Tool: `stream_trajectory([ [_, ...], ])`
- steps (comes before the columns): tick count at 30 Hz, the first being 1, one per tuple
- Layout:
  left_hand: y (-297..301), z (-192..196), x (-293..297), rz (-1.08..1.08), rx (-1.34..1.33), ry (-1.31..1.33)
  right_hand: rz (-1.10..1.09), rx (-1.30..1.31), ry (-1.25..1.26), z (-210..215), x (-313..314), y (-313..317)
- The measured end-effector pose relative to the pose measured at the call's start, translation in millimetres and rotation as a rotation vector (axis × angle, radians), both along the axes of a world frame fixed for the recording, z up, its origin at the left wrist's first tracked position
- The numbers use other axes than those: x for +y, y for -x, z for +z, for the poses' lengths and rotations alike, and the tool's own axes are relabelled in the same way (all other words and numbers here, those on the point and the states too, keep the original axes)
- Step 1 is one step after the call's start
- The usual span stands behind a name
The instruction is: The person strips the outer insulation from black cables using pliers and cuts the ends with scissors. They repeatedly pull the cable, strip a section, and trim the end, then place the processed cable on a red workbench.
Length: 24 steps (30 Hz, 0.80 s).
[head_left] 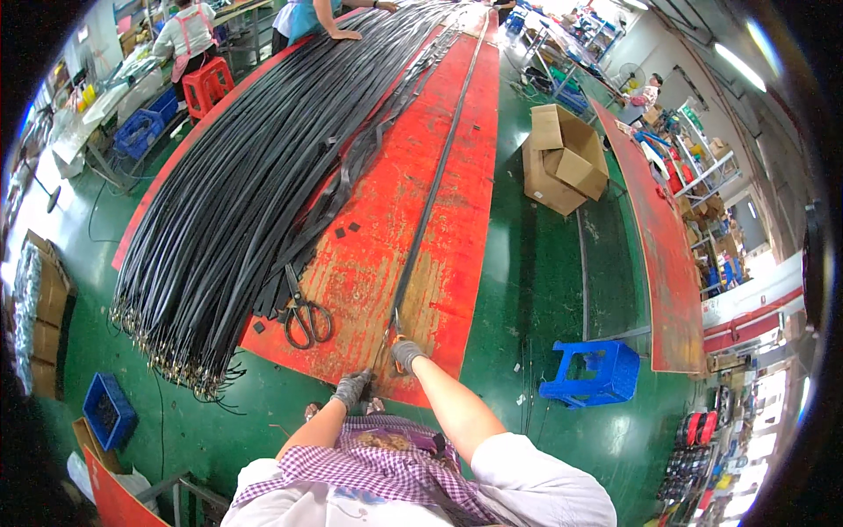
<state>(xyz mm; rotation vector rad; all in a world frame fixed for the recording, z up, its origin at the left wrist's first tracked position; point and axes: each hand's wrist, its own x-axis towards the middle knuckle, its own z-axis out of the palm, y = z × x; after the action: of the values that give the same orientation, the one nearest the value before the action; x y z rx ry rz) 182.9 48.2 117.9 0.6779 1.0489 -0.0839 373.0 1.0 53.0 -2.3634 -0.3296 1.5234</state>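
A long black cable sleeve [428,211] lies lengthwise along the red table [386,202] and runs down to my hands at its near edge. My right hand [407,354], in a grey glove, is closed on a small orange-handled tool [399,337] beside the sleeve's near end; its exact kind is too small to tell. My left hand [353,388], gloved too, is at the table's edge, fingers curled around something thin that I cannot make out. Left of my hands lie black-handled scissors [307,323], blades pointing away from me.
A thick bundle of black cables [237,193] covers the table's left side, ends hanging over the near edge. Small black scraps [348,229] lie nearby. To the right are a blue stool [593,373] and an opened carton [564,162]. Another person's hand [346,34] rests on the bundle's far end.
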Motion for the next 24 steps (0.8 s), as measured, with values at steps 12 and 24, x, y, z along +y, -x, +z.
stream_trajectory([
  [12, -2.7, -1.2, -0.9, 0.041, -0.026, 0.02, -0.05, 0.116, -0.008, 11.4, 6.6, 1.7],
  [24, 3.2, -18.0, 1.4, 0.01, -0.087, 0.052, 0.26, -0.125, -0.074, 25.7, 8.9, -0.7],
])
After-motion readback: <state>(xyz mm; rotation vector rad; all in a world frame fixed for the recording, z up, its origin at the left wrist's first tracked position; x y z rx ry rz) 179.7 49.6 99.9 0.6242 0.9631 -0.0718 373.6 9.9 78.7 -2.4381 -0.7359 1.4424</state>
